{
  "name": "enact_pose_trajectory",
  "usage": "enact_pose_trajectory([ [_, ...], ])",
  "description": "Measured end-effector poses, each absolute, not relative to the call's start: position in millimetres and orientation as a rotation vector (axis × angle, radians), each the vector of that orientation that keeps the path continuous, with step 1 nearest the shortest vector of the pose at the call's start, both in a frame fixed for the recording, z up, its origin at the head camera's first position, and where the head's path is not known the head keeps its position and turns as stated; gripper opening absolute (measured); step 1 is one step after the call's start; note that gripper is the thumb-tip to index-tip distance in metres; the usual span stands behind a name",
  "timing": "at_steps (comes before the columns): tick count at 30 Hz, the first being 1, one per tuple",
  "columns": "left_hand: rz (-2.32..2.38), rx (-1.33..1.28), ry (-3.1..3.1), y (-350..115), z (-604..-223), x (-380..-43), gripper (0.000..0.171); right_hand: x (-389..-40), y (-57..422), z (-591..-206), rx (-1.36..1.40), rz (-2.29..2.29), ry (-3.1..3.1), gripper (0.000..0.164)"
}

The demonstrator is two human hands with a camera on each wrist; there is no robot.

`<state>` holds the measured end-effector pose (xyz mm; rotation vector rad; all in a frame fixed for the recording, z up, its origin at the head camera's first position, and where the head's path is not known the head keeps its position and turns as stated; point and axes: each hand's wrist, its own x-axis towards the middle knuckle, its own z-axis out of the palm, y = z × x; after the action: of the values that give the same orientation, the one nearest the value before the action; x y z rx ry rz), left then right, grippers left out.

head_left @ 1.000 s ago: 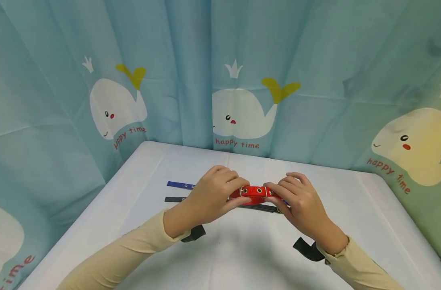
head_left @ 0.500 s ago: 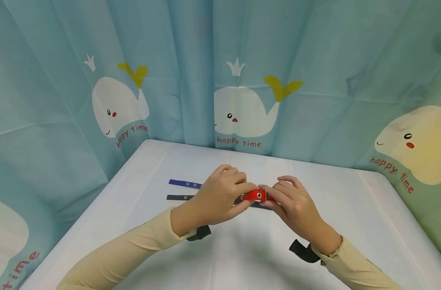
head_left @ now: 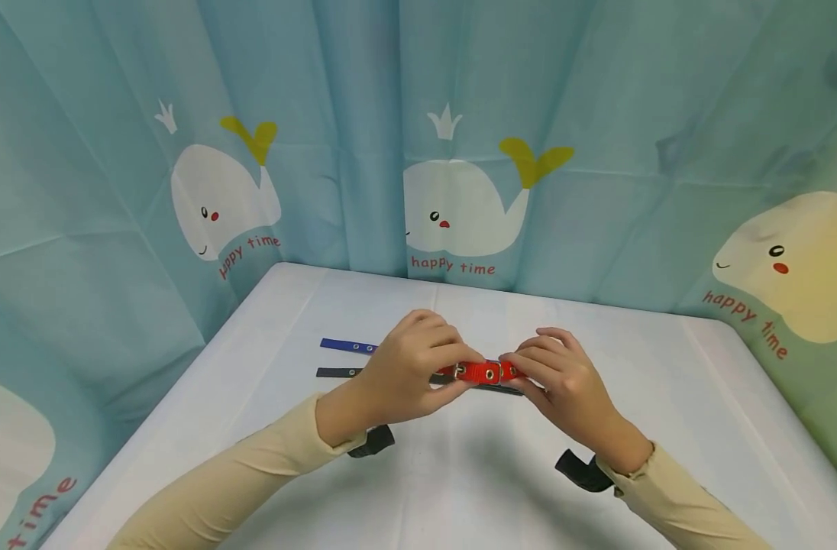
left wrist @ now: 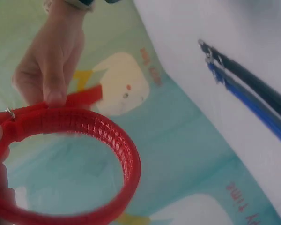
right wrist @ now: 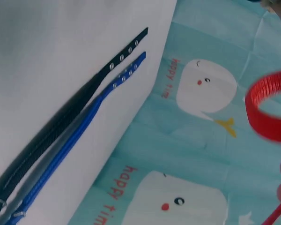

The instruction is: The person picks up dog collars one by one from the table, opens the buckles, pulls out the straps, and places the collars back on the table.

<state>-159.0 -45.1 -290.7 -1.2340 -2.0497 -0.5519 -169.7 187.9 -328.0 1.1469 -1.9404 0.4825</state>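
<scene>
A red dog collar (head_left: 479, 373) with metal eyelets is held up in front of both hands, its buckle and keeper on the near side. My left hand (head_left: 408, 367) pinches it beside the buckle. With thumb and forefinger, my right hand (head_left: 568, 382) grips the strap's free end. Seen from the left wrist, the collar (left wrist: 126, 154) forms a round loop, and the right hand (left wrist: 49, 68) pinches its tail. Behind, on the table, lie a blue collar (right wrist: 61, 161) and a black collar (right wrist: 51, 133), side by side; the hands partly hide both in the head view.
A white-covered table (head_left: 418, 489) spreads beneath the hands. Around its far and side edges hangs a light-blue curtain (head_left: 363, 198) printed with whales. Black bands (head_left: 585, 470) show at both wrists, below the beige sleeves (head_left: 253, 470).
Both hands drew closer together around the red collar half a second ago, then parted slightly, showing its buckle and keeper again. The grips look the same.
</scene>
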Motion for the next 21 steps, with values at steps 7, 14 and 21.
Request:
enact_pose_trajectory([
  [7, -0.480, -1.271, -2.046, -40, -292, -158, 0.014, -168, 178, -329, 1.177, 0.495, -1.847, 0.043],
  [14, -0.401, -1.234, -2.055, -39, -296, -157, 0.019, -161, 176, -328, 1.125, 0.508, -1.926, 0.045],
  [21, -0.350, -1.161, -2.066, -37, -300, -157, 0.017, -162, 169, -325, 1.132, 0.527, -1.771, 0.033],
])
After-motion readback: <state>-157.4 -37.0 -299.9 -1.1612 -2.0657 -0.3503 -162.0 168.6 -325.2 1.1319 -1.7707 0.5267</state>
